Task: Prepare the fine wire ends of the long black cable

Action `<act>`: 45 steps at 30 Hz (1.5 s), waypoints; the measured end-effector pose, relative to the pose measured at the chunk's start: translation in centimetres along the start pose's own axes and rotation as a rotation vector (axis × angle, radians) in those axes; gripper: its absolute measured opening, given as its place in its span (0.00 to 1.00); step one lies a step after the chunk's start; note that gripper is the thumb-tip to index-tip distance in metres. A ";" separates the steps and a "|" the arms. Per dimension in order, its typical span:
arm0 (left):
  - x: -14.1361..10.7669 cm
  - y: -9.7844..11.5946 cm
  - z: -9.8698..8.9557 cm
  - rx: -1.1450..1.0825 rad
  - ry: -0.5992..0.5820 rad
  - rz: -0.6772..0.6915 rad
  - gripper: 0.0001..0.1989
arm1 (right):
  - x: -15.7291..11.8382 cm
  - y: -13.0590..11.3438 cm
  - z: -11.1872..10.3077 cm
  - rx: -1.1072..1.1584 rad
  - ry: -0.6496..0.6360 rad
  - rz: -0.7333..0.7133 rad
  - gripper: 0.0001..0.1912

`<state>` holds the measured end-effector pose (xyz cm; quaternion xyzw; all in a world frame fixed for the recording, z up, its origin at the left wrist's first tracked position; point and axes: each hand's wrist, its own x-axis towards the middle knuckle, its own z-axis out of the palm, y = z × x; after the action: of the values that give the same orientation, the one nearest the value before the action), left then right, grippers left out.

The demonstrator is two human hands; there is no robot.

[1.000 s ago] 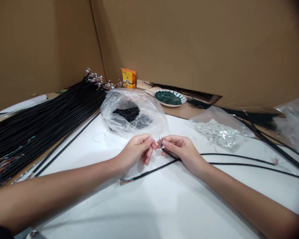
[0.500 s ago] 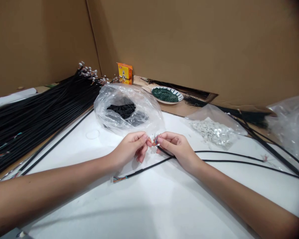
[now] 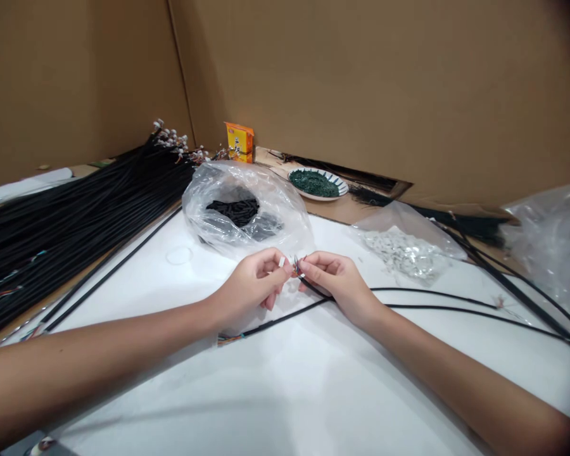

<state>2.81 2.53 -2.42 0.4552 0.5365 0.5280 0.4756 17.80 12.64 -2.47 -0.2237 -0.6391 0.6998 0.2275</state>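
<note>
Head cam: the left hand point(image 3: 254, 282) has a tiny white piece point(image 3: 282, 261) pinched, and the right hand point(image 3: 339, 285) pinches the stripped end of a black multicore cable point(image 3: 285, 318) mid-way across the white bench point(image 3: 285, 392). Around that: plastic bag point(image 3: 232, 215) of black bits at 11, yellow box point(image 3: 239, 142) at 12 (label unreadable), black cable bundle point(image 3: 76, 234) at 9.

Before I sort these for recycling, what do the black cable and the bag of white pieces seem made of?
The black cable looks like matte plastic or rubber sheathing, with thin coloured wires at its stripped end. The bag is glossy clear plastic film. The white pieces glint: perhaps metal, too small to tell.
</note>
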 end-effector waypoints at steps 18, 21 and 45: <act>0.5 0.4 -0.4 0.146 0.013 0.096 0.12 | -0.9 0.0 0.5 -0.113 0.064 -0.089 0.10; 0.5 0.3 -0.4 0.147 0.010 0.094 0.12 | -0.8 0.1 0.3 -0.098 0.085 -0.101 0.10; 0.6 -0.2 -0.6 0.049 -0.083 0.115 0.14 | -1.0 0.3 0.7 -0.342 0.128 -0.327 0.11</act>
<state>2.12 3.01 -2.62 0.5181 0.5022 0.5219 0.4550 18.13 11.45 -2.72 -0.1963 -0.7603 0.5196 0.3366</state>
